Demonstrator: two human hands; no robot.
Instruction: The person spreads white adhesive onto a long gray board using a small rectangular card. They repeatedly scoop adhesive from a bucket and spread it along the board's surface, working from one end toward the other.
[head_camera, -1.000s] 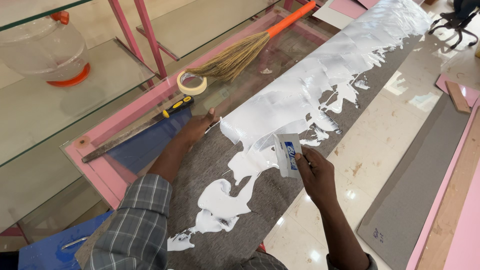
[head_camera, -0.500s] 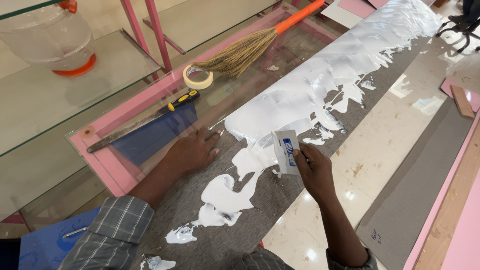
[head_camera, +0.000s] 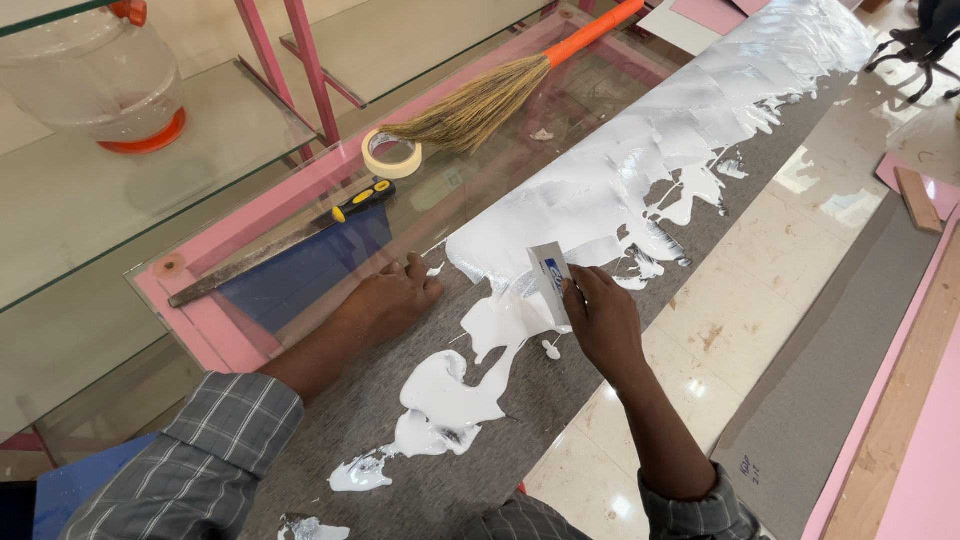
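A long grey board (head_camera: 560, 390) runs diagonally across the view, its far part coated with white glue (head_camera: 640, 170) and blobs of it nearer me. My right hand (head_camera: 600, 320) grips a small white card (head_camera: 549, 282) upright on the glue's near edge. My left hand (head_camera: 395, 300) rests flat, fingers together, on the bare grey surface at the board's left edge, beside the glass.
A pink-framed glass table (head_camera: 210, 330) holds a straw broom with an orange handle (head_camera: 500, 95), a roll of tape (head_camera: 391, 153), a yellow-handled knife (head_camera: 362, 200) and a metal ruler (head_camera: 250, 262). A clear plastic jar (head_camera: 95, 75) stands on a glass shelf. Another grey strip (head_camera: 830, 360) lies on the tiled floor.
My right hand has drawn the card slightly toward me along the glue. My left hand has stayed pressed on the board; the view has shifted a little.
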